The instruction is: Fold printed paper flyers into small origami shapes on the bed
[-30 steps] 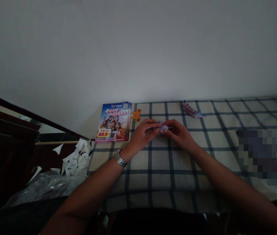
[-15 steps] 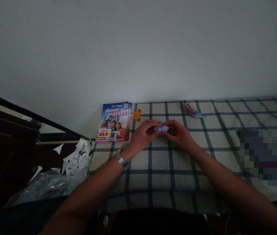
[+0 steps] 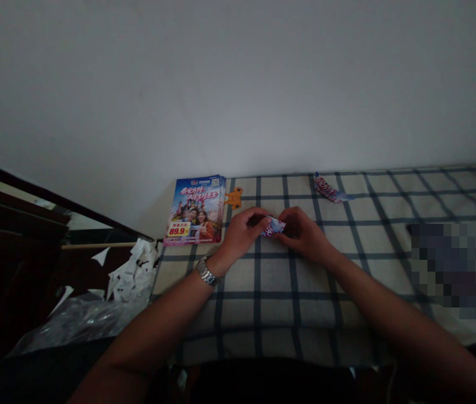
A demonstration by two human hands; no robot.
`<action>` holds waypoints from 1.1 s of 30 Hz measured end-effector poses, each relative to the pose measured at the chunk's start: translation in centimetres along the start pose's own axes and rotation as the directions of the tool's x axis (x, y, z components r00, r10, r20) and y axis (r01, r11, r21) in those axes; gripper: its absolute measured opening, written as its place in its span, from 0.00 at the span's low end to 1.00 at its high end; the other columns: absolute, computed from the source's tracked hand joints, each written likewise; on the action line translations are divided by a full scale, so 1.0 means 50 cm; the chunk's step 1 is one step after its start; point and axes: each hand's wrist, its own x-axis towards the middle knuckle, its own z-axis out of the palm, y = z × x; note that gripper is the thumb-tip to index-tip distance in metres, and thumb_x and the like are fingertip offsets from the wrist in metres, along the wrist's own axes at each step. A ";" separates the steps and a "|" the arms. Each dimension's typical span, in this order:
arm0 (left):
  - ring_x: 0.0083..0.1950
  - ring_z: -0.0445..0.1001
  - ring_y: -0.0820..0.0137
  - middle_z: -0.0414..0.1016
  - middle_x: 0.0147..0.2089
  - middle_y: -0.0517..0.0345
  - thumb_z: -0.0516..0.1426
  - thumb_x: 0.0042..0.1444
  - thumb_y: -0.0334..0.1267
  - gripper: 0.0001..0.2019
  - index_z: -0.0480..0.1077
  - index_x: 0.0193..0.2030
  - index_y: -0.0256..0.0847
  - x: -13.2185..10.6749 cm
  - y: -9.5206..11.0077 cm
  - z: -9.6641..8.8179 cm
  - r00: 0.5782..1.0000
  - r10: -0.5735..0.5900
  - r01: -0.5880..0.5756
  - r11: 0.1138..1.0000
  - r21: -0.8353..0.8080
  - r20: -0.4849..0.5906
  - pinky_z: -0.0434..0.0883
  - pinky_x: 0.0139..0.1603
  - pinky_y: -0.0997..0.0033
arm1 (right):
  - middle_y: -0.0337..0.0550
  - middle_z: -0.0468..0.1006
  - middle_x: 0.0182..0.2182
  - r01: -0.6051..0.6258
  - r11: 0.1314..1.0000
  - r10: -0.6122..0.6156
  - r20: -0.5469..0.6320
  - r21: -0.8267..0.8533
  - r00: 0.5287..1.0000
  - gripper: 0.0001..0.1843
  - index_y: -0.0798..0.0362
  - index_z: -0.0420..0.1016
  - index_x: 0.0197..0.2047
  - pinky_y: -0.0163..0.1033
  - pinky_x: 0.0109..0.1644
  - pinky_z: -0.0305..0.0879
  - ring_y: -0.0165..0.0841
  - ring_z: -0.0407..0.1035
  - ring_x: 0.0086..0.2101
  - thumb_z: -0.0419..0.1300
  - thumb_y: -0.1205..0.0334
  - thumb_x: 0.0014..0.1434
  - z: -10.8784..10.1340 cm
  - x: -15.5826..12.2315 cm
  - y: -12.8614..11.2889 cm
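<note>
- Head view: a checked cloth [image 3: 347, 269] is seen spread beneath both hands, reaching well past the fingers to the right and toward the body.
- A clear plastic bag [image 3: 82, 320] topped with torn white paper scraps [image 3: 132, 269] is found well to the left of the fingers and nearer the body, off the cloth's edge.
- A stack of printed flyers [image 3: 196, 209] is laid flat just left of the left fingers, up against the wall.
- The left hand [image 3: 242, 233] and the right hand [image 3: 303, 233] are brought close together low over the cloth, fingers curled and tips turned toward each other.
- A metal wristwatch [image 3: 206, 272] is worn on the left wrist.
- A second folded strip [image 3: 328, 189] is left lying beyond the right fingers and a little to their right, apart from them and untouched.
- A small orange figure [image 3: 234, 197] is set beyond the left fingers, just beside the flyers.
- The folded paper piece [image 3: 274, 226] is pinched narrowly between the tips of both hands. Its long axis is laid across from one hand to the other, slightly tilted, so neither hand is nearer. Whether it touches the cloth cannot be told.
</note>
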 end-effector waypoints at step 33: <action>0.40 0.79 0.68 0.82 0.40 0.57 0.61 0.67 0.50 0.13 0.78 0.43 0.42 -0.010 0.014 0.001 0.993 0.042 -0.051 0.995 0.083 0.106 0.73 0.42 0.69 | 0.40 0.84 0.32 0.033 0.927 -0.029 0.016 -0.373 0.999 0.17 0.48 0.82 0.41 0.40 0.35 0.67 0.36 0.76 0.31 0.58 0.46 0.71 -0.014 -0.003 -0.020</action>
